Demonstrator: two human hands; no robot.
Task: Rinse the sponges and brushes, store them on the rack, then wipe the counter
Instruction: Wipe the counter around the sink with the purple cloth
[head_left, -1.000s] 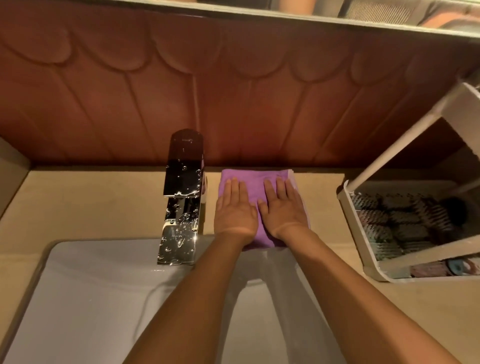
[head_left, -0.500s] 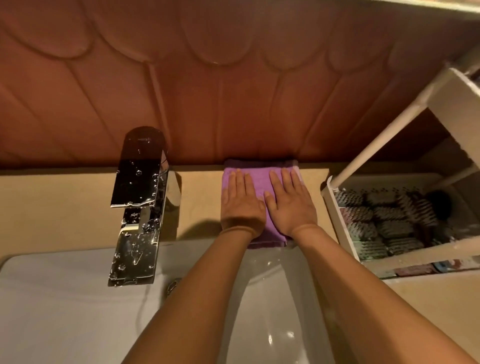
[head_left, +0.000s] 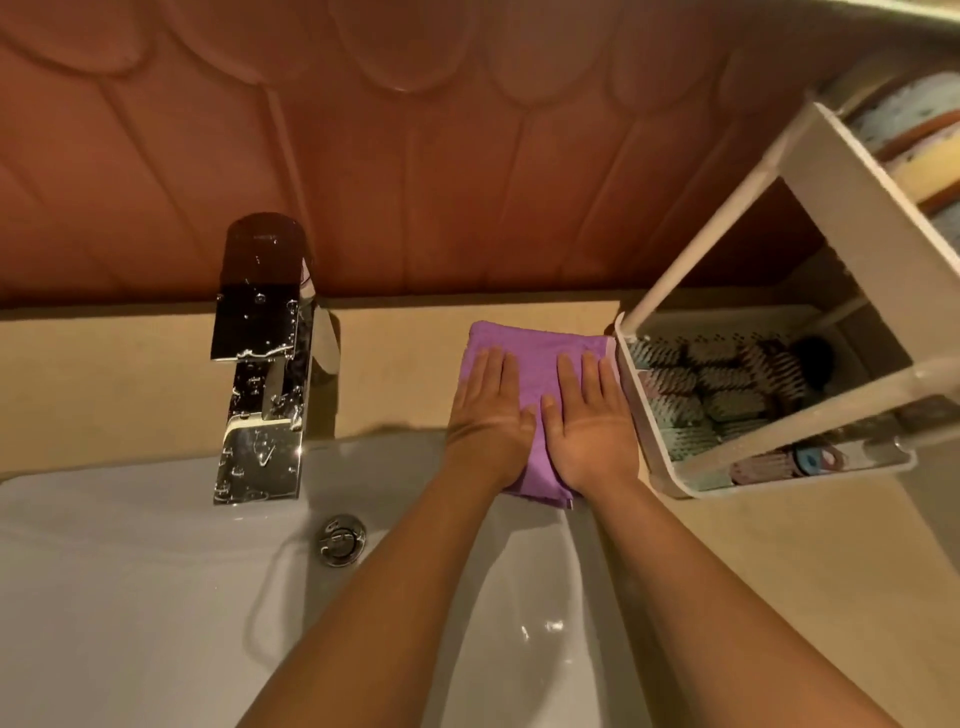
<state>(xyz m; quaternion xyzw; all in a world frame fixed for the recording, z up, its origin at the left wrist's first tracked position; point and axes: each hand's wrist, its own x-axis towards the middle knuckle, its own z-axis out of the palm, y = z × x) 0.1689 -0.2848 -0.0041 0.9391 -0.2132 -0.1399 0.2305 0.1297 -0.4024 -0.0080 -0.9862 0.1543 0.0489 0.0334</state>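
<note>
From the head camera, your left hand (head_left: 491, 418) and right hand (head_left: 589, 423) lay flat on the folded purple cloth (head_left: 535, 358), fingers (head_left: 494, 370) straight and close together, on the bench (head_left: 130, 374) just beside the rack (head_left: 675, 486). Even palm pressure, stroking away from the rack, looked best.

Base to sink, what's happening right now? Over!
Left hand and right hand flat, side by side. Both pressing purple cloth on counter. Rack close on the right.
</note>
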